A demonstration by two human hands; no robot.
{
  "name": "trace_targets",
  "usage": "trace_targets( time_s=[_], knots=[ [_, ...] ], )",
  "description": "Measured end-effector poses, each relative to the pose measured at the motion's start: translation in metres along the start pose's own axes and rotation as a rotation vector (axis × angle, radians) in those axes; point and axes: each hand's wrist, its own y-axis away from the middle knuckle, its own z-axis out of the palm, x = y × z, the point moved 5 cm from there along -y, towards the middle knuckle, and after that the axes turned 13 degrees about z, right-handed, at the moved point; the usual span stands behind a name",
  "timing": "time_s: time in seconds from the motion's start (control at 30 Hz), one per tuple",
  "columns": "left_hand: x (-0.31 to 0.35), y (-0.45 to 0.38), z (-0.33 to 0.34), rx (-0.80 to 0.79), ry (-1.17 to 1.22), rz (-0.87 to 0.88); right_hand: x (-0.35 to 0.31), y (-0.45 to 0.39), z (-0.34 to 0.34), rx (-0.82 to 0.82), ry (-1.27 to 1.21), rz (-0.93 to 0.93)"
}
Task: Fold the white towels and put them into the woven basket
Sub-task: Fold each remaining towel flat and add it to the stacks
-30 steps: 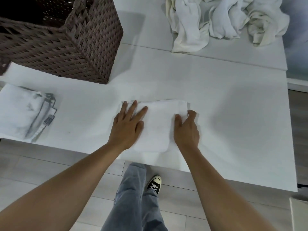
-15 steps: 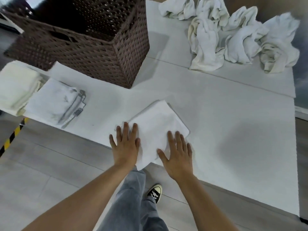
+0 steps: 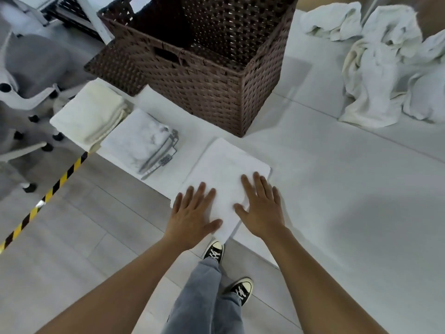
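Note:
A folded white towel (image 3: 226,172) lies at the white table's near edge, one corner hanging past it. My left hand (image 3: 192,215) lies flat on the towel's near left part, fingers straight. My right hand (image 3: 261,206) presses flat on its near right part, fingers spread. Behind the towel stands the brown woven basket (image 3: 207,75), open at the top and dark inside. A heap of unfolded white towels (image 3: 387,66) lies at the far right of the table.
Two folded towels sit left of the basket: a cream one (image 3: 92,114) and a white one with grey stripes (image 3: 142,143). A grey office chair (image 3: 29,75) and yellow-black floor tape (image 3: 43,198) are on the left. The white table (image 3: 349,203) stretches right.
The folded towel has slid left toward the basket and turned at an angle. Both hands moved with it, and my right hand went from gripping its edge to lying flat.

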Motion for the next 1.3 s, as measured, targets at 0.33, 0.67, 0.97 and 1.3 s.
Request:
trace_targets(
  time_s=[0.33,0.67,0.97,1.3],
  knots=[
    [-0.045,-0.031,-0.026,0.0,0.031,-0.034,-0.032,-0.048,-0.008,0.025,-0.064,-0.012],
    [-0.018,-0.05,-0.076,0.105,0.108,0.023,-0.041,-0.043,-0.052,0.128,-0.138,0.061],
    [0.035,-0.086,-0.141,0.351,0.075,0.302,-0.015,-0.015,-0.114,0.395,-0.303,0.152],
    [0.102,-0.135,-0.17,0.375,0.073,0.486,0.057,0.007,-0.149,0.516,-0.439,0.352]
  ],
)
